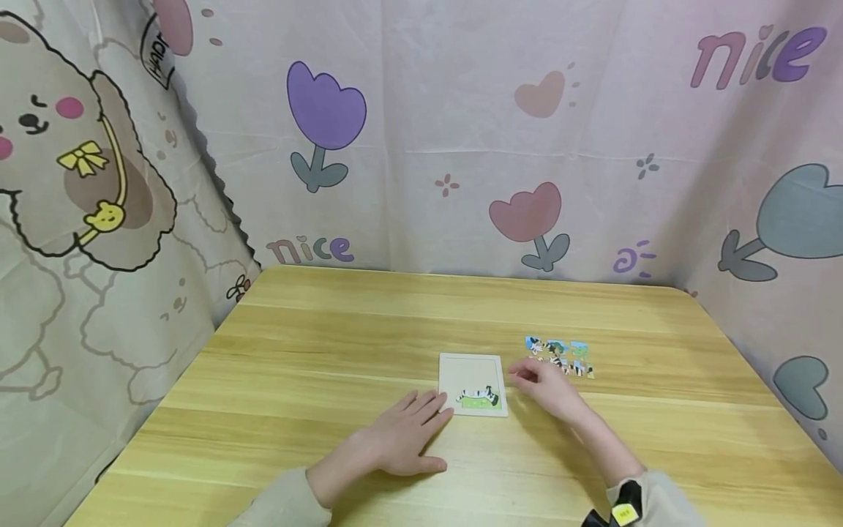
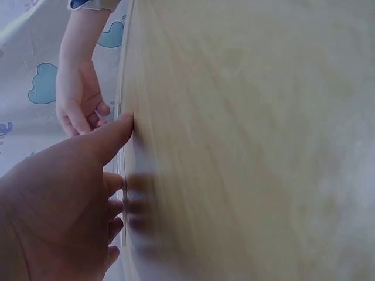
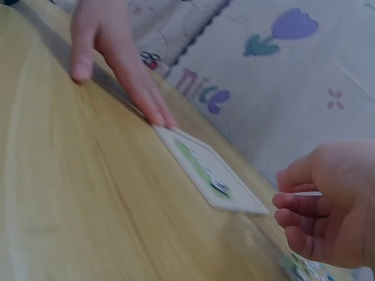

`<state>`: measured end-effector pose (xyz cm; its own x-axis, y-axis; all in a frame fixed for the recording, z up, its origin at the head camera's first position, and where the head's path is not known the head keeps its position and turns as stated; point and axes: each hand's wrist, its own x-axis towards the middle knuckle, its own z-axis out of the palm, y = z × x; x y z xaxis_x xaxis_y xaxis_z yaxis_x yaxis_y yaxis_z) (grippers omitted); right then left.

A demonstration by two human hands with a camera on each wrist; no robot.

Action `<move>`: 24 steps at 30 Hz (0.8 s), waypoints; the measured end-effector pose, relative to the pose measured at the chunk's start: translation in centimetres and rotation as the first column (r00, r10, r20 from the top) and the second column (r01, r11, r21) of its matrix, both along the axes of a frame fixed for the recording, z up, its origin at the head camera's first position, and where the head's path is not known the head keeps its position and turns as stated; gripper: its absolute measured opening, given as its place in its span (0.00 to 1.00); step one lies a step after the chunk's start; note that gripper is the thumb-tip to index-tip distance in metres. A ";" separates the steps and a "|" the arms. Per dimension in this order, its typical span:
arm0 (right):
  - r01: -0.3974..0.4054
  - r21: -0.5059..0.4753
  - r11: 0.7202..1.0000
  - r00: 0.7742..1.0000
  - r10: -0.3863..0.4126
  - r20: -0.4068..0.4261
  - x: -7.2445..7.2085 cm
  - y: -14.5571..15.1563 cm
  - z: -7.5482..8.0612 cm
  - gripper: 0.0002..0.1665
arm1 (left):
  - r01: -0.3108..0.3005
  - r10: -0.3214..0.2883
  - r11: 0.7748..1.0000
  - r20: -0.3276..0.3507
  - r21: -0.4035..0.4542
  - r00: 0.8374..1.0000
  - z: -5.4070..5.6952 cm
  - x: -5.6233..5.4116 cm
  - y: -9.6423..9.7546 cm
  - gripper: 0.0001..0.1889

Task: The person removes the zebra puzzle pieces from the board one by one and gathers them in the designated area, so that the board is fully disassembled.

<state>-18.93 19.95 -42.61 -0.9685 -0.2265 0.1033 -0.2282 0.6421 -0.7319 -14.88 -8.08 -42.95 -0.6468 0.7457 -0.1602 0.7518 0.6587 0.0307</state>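
Observation:
A square white puzzle tray (image 1: 470,366) lies on the table, with zebra puzzle pieces (image 1: 479,397) fitted along its lower edge. My left hand (image 1: 410,433) lies flat beside it, straight fingertips at the tray's lower left edge and thumb spread on the wood. Just past the tray's right edge, my right hand (image 1: 548,388) hovers with bent fingers. In the right wrist view, the right hand (image 3: 331,208) has thumb and forefinger close together with a pale sliver between; I cannot tell whether this is a piece. Loose puzzle pieces (image 1: 558,348) lie behind that hand, some hidden by it.
The wooden table (image 1: 329,322) reaches back to a printed curtain (image 1: 421,132) with flowers and hearts. Another curtain panel (image 1: 39,307), printed with a bear, hangs along the left side. A black strap with a yellow tag (image 1: 626,512) circles the right sleeve.

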 end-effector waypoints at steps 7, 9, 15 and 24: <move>-0.161 -0.045 0.986 0.987 0.162 0.022 -0.3 -2.9 -0.8 0.12 | -0.009 0.009 1.000 0.016 -0.007 1.000 0.0 0.0 0.1 0.41; -0.199 -0.027 0.980 0.980 0.200 0.013 -0.3 -3.5 -0.9 0.11 | -0.011 0.011 1.000 0.026 -0.003 1.000 0.1 0.1 0.1 0.42; -0.225 0.116 0.967 0.973 0.229 -0.014 -0.4 -4.7 -1.0 0.14 | -0.009 0.009 1.000 0.033 0.015 0.999 0.1 0.2 0.1 0.42; -0.226 0.178 0.958 0.974 0.228 0.008 -0.3 -5.0 -0.7 0.11 | 0.000 -0.001 1.000 0.022 0.023 1.000 0.0 0.2 0.1 0.41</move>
